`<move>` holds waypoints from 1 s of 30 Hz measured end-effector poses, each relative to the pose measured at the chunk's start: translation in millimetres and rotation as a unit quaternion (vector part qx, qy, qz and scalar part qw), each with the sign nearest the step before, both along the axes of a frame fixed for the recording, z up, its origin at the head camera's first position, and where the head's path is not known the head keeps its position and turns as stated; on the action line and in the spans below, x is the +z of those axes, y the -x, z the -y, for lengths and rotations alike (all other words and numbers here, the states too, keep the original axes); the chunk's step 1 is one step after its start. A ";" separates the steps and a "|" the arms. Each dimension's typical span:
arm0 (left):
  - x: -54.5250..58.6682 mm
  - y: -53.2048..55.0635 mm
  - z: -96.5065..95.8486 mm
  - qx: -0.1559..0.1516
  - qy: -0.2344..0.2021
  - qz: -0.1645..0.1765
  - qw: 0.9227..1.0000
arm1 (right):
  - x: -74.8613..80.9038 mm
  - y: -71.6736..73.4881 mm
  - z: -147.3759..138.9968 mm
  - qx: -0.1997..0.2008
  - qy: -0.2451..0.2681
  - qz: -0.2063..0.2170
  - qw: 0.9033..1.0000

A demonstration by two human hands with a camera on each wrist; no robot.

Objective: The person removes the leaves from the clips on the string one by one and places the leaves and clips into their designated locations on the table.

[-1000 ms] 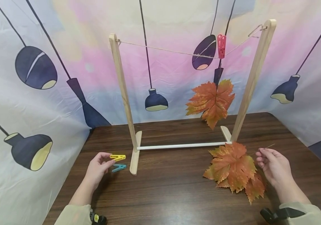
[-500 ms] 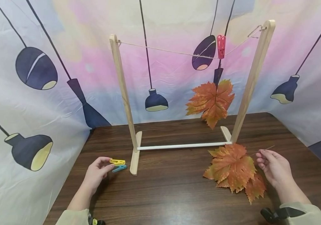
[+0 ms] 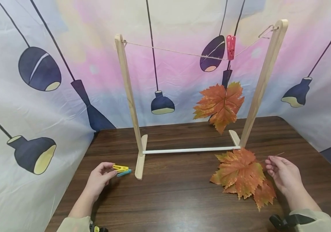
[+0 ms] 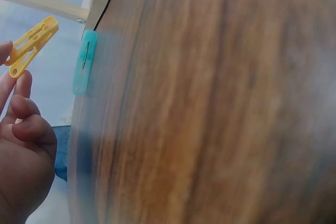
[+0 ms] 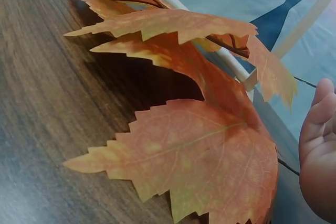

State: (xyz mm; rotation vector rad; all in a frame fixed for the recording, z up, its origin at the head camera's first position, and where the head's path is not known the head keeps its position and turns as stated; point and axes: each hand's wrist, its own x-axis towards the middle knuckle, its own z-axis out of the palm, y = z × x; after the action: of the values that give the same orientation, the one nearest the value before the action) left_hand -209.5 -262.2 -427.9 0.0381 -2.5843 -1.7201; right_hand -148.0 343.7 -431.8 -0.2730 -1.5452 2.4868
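Note:
My left hand pinches a yellow clothespin between thumb and fingers, just over the table. Close beneath it lies a blue clothespin, apart from the yellow one in the left wrist view. Over on the right, my right hand pinches the thin stem of an orange artificial maple leaf. Another leaf lies partly under that one. A red clothespin clips onto the twine, and a further orange leaf hangs below it.
The twine runs between two upright posts of a wooden stand. A white bar joins the stand's feet low down. All stands on a dark wooden table, with a printed cloth behind and at the sides.
My left hand has lowered slightly toward me with the yellow clothespin, which now overlaps the blue one in the head view. The blue clothespin looks turned and narrower. My right hand stays nearly still.

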 end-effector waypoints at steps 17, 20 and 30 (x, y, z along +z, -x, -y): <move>-3.0 -2.9 8.0 -0.025 0.014 0.034 0.999 | -2.8 -0.1 -3.0 0.001 -0.014 -0.001 1.000; -5.3 -2.4 11.3 -0.027 0.022 0.038 0.999 | -2.6 0.4 -3.3 -0.001 -0.017 0.003 1.000; -11.1 -5.5 15.8 -0.047 0.036 0.045 0.997 | -2.3 0.6 -2.9 0.000 -0.016 0.009 1.000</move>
State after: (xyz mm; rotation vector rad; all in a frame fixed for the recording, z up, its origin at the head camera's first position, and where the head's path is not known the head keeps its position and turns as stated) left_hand -204.0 -277.9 -439.0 -0.0086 -2.7527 -1.6911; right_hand -148.6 346.6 -434.1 -0.2904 -1.5890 2.4637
